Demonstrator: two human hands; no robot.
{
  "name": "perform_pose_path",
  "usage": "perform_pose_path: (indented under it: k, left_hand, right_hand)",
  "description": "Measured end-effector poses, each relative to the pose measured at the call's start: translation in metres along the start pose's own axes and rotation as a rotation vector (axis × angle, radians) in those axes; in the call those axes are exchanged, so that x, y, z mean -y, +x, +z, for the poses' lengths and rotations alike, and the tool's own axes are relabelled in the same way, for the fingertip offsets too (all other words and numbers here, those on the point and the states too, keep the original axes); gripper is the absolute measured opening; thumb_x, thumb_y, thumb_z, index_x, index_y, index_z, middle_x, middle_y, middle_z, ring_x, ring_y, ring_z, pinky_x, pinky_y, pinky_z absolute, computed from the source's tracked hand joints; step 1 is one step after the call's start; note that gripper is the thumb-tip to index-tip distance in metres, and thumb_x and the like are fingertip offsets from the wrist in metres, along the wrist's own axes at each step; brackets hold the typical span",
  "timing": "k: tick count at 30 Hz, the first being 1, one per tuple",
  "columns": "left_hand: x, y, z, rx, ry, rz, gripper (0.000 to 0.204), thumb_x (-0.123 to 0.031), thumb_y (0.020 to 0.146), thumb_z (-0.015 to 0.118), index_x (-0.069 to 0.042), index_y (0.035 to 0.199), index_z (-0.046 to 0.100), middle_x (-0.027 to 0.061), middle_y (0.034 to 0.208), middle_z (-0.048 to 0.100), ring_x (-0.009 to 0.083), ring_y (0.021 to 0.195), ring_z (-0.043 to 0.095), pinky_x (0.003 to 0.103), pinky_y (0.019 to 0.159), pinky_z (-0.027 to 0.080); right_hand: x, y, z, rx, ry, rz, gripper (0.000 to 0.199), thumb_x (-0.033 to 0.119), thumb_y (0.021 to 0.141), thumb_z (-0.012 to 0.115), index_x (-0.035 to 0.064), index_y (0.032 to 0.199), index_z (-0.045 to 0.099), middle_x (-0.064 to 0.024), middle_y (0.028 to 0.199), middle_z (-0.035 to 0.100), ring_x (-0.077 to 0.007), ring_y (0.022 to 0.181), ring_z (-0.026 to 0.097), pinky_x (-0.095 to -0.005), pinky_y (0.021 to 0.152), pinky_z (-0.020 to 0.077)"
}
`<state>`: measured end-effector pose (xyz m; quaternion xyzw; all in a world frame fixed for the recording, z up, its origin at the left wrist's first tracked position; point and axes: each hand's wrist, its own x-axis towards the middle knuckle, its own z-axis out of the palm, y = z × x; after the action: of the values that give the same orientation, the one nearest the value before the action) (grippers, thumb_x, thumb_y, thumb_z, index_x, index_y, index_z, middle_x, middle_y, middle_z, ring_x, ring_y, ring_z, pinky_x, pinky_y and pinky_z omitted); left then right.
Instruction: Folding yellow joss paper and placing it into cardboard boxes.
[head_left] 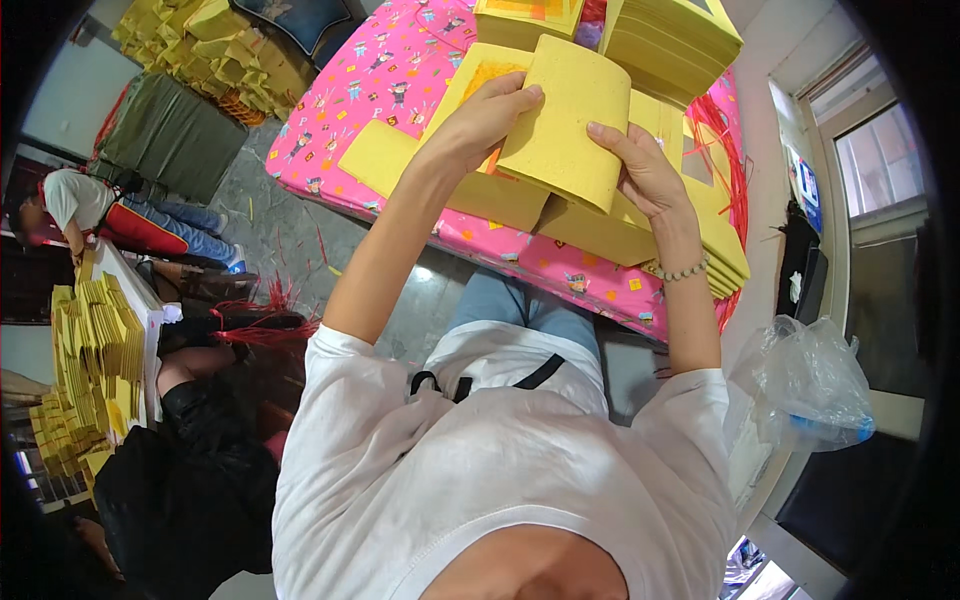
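Observation:
A curved piece of yellow paper (565, 120), perhaps a folded stack, is held up between my two hands above the pink mattress. My left hand (487, 118) grips its left edge, the thumb lying on the front face. On its right edge, my right hand (645, 168) pinches with the thumb in front and the other fingers mostly hidden behind. Below and behind it lie more yellow paper stacks (490, 200), some with an orange printed patch (490, 76). Thicker yellow paper stacks (668, 50) stand at the far side of the mattress.
Red plastic strings (722, 150) hang at the mattress's (330, 120) right edge. To the left, two people sit or bend by a white table (148, 345) piled with yellow paper bundles (100, 330). More bundles (215, 50) are heaped far left. A clear plastic bag (810, 385) hangs at right.

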<state>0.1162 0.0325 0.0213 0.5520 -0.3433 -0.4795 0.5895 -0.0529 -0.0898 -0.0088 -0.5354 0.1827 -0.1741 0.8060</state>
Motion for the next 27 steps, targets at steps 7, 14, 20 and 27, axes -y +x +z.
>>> perform_pose_path:
  k: [7,14,20,27]
  left_hand:
    - [-0.005,-0.003,0.005,0.000,-0.004,-0.049,0.040,-0.021,0.095,0.047,0.002,0.128,0.044,0.0096,0.117,0.057,0.0146,0.103,0.058,0.028,0.086,0.049]
    - [0.002,-0.004,0.003,0.010,0.042,0.022,0.038,-0.021,0.095,0.045,0.002,0.125,0.047,0.0093,0.115,0.058,0.0154,0.104,0.057,0.030,0.089,0.045]
    - [0.025,-0.014,0.023,-0.002,-0.095,0.349,0.032,-0.012,0.096,0.045,0.002,0.124,0.042,0.0096,0.115,0.057,0.0132,0.107,0.052,0.029,0.091,0.042]
    - [0.038,-0.028,0.039,-0.101,-0.044,0.572,0.029,-0.010,0.096,0.044,0.000,0.123,0.042,0.0080,0.110,0.055,0.0111,0.102,0.051,0.026,0.088,0.042]
  right_hand:
    - [0.000,-0.002,-0.001,0.001,0.009,-0.010,0.045,0.020,0.085,0.068,-0.0058,0.119,0.051,-0.0108,0.113,0.061,-0.0147,0.100,0.060,-0.0266,0.086,0.0504]
    - [0.004,-0.010,0.007,0.002,-0.096,-0.094,0.044,0.015,0.084,0.068,-0.0053,0.119,0.051,-0.0104,0.112,0.061,-0.0149,0.098,0.060,-0.0274,0.086,0.0494]
    - [0.004,-0.026,0.018,-0.073,-0.318,-0.216,0.042,0.012,0.084,0.068,-0.0026,0.119,0.051,-0.0075,0.110,0.061,-0.0125,0.097,0.058,-0.0269,0.084,0.0481]
    - [-0.003,-0.036,0.029,-0.133,-0.251,-0.342,0.036,0.012,0.087,0.064,-0.0011,0.118,0.052,-0.0068,0.107,0.062,-0.0106,0.095,0.058,-0.0256,0.082,0.0479]
